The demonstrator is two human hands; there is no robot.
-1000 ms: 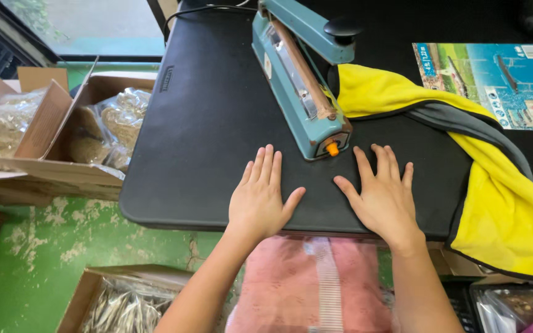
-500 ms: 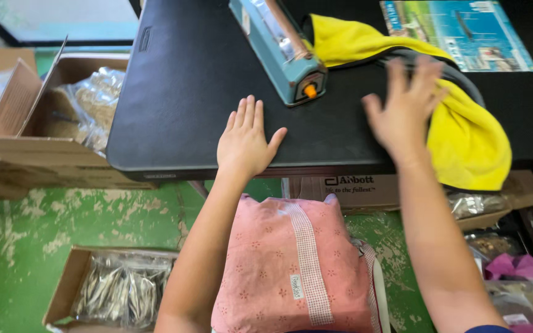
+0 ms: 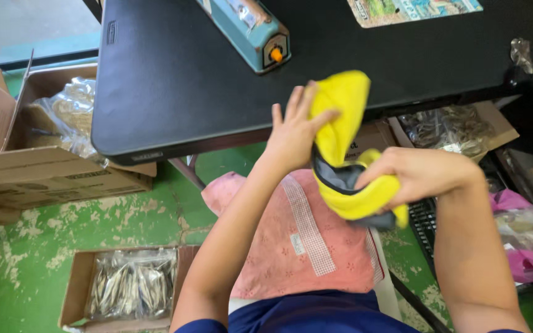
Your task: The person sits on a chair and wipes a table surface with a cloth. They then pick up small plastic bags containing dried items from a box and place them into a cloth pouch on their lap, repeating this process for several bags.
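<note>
hands (image 3: 353, 154) | yellow cloth (image 3: 347, 142) held between | grip maybe loose
</note>
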